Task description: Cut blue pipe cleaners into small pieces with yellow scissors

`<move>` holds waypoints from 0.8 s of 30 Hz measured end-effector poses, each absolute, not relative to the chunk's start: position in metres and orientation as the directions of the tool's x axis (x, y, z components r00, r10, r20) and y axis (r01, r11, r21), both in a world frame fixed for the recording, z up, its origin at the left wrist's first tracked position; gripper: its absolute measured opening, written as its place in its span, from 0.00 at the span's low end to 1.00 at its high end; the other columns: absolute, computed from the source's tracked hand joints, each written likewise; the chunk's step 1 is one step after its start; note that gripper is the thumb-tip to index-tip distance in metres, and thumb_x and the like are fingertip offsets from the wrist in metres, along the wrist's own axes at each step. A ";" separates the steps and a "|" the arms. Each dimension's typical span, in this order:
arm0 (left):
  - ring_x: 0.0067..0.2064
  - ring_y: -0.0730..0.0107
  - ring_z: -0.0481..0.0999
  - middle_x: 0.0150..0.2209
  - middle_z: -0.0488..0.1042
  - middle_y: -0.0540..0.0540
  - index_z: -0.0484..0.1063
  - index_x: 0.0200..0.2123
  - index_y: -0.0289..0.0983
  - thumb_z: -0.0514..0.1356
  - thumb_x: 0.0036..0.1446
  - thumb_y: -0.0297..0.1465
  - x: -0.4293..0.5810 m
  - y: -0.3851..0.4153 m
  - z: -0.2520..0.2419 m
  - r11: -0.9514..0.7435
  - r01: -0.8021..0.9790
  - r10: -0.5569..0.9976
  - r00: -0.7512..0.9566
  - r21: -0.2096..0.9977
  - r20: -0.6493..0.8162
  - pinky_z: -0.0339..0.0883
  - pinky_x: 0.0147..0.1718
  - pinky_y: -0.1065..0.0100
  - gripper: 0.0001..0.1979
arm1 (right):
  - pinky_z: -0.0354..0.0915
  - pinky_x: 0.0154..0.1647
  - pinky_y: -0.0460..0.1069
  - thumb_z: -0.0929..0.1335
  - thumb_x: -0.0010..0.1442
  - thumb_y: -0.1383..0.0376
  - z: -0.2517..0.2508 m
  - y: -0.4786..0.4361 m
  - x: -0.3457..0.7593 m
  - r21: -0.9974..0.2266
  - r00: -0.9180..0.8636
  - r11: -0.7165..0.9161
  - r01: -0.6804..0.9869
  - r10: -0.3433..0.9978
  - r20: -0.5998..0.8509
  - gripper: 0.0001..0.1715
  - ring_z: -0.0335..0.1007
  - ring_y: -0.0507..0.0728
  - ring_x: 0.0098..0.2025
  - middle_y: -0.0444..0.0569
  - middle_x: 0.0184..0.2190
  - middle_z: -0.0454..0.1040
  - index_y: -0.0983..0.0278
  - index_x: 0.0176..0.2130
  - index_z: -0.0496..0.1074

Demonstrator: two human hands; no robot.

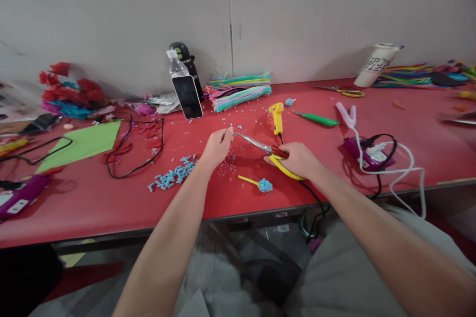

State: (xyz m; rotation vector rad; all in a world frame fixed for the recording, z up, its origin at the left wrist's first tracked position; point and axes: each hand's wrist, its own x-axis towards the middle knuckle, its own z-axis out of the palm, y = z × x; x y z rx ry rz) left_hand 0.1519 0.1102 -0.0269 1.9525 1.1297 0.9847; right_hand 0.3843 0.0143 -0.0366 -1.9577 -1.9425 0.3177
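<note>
My right hand (299, 158) grips a pair of scissors (256, 142) by its yellow and red handles, the blades pointing left. My left hand (218, 146) is closed in a pinch just beyond the blade tips. Between its fingertips is a thin bluish bit, apparently a piece of pipe cleaner, mostly hidden. Left of the left forearm lies a heap of short blue pipe cleaner pieces (173, 176). In front of the right hand, near the table edge, rests a blue fuzzy cluster (265, 185) on a yellow stem. Tiny blue clippings are scattered under the blades.
A yellow glue gun (277, 116), a green-handled tool (318, 119) and a second blue cluster (289, 102) lie behind. Bundled pipe cleaners (241, 91), a propped phone (188, 96) and bottles stand along the wall. Cables run from a purple power strip (368, 153) at right.
</note>
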 end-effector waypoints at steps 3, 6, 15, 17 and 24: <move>0.22 0.76 0.54 0.19 0.54 0.53 0.55 0.20 0.37 0.47 0.61 0.45 0.152 0.109 -0.025 -0.399 0.394 0.899 0.345 0.828 0.269 0.50 0.24 0.70 0.22 | 0.47 0.23 0.46 0.65 0.49 0.41 -0.036 0.015 0.383 -0.392 0.027 0.012 0.920 0.995 0.096 0.27 0.57 0.51 0.23 0.46 0.21 0.68 0.62 0.23 0.71; 0.22 0.76 0.54 0.18 0.54 0.53 0.54 0.20 0.37 0.47 0.61 0.45 0.152 0.109 -0.025 -0.395 0.397 0.900 0.350 0.829 0.261 0.50 0.24 0.70 0.22 | 0.47 0.23 0.46 0.65 0.50 0.41 -0.036 0.015 0.382 -0.380 0.028 0.009 0.925 0.995 0.092 0.27 0.58 0.51 0.23 0.47 0.21 0.68 0.62 0.23 0.71; 0.22 0.76 0.58 0.18 0.58 0.52 0.58 0.20 0.37 0.48 0.61 0.46 0.151 0.111 -0.028 -0.395 0.362 0.896 0.355 0.844 0.267 0.53 0.25 0.70 0.23 | 0.48 0.22 0.46 0.65 0.49 0.41 -0.033 0.012 0.381 -0.416 0.052 -0.013 0.909 0.995 0.082 0.28 0.57 0.51 0.23 0.46 0.20 0.67 0.62 0.23 0.70; 0.22 0.76 0.60 0.19 0.60 0.52 0.60 0.21 0.36 0.48 0.60 0.46 0.150 0.112 -0.027 -0.392 0.365 0.898 0.351 0.845 0.265 0.54 0.25 0.71 0.23 | 0.48 0.22 0.46 0.65 0.49 0.41 -0.032 0.011 0.381 -0.431 0.047 -0.010 0.902 0.996 0.076 0.27 0.56 0.51 0.22 0.45 0.19 0.66 0.62 0.22 0.69; 0.23 0.76 0.62 0.20 0.63 0.51 0.63 0.23 0.36 0.50 0.60 0.47 0.148 0.114 -0.028 -0.388 0.355 0.904 0.324 0.851 0.277 0.56 0.25 0.72 0.22 | 0.48 0.22 0.46 0.65 0.49 0.42 -0.036 0.012 0.384 -0.447 0.039 -0.002 0.894 0.997 0.074 0.27 0.56 0.51 0.23 0.45 0.19 0.65 0.63 0.23 0.69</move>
